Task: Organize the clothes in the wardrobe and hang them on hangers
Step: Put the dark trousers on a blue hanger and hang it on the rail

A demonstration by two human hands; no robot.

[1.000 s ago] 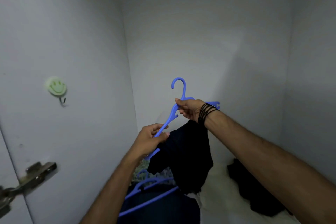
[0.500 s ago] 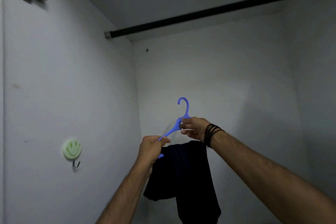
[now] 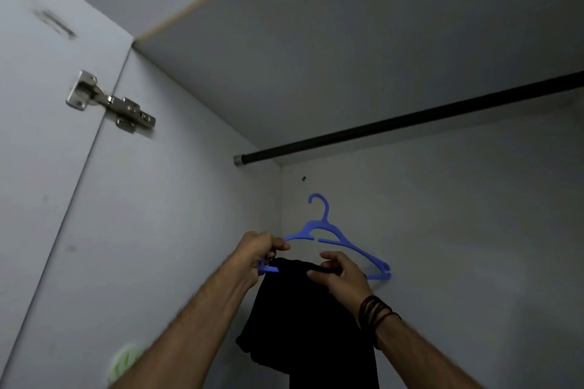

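A blue plastic hanger [image 3: 331,230] is held up in the wardrobe corner, hook upward, well below the black rail [image 3: 410,118]. A black garment [image 3: 303,319] is draped over its lower bar and hangs down. My left hand [image 3: 259,251] grips the hanger's left end. My right hand [image 3: 341,275] pinches the top fold of the garment on the bar; black bands circle that wrist. The hanger's lower bar is mostly hidden by the cloth and my hands.
White wardrobe walls close in at the left, back and right, with the top panel [image 3: 347,41] above the rail. A metal door hinge [image 3: 110,103] sits on the left wall. A green smiley hook [image 3: 124,361] is low on the left wall, blurred.
My view has tilted upward, so the rail and top panel now fill the upper frame. The hanger has turned broadside, and my right hand has shifted from its neck down to the garment.
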